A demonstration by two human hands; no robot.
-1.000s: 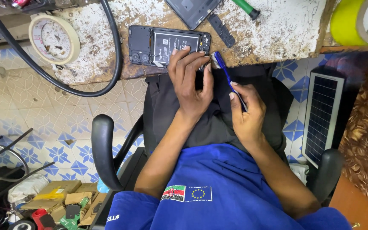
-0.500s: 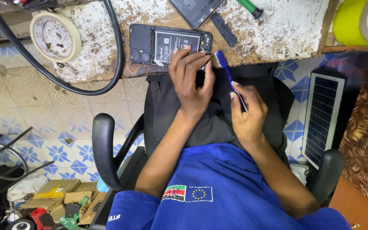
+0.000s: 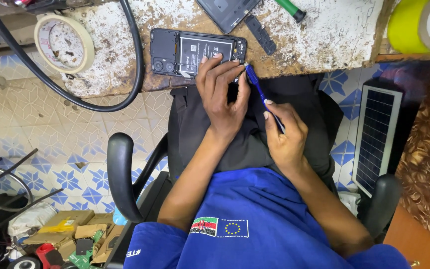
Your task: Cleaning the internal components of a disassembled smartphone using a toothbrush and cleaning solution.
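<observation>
While the left hand [image 3: 223, 97] pins the thin, fragile, backless black phone [image 3: 197, 51] by its edge with spread fingers, the right hand [image 3: 284, 134] pinches a slim blue screwdriver [image 3: 261, 94] closed; grip the rim, not the exposed board.

The left hand [image 3: 222, 94] rests its fingertips on the near edge of an opened black smartphone with its back cover off [image 3: 195, 51], lying flat on the worn, white-flecked wooden worktop [image 3: 324, 30]. The right hand [image 3: 285, 132] grips a slim blue screwdriver [image 3: 261, 94], its tip touching the phone's right end. A roll of pale tape [image 3: 64, 42] lies to the left, beside a thick black cable [image 3: 133, 60].
</observation>
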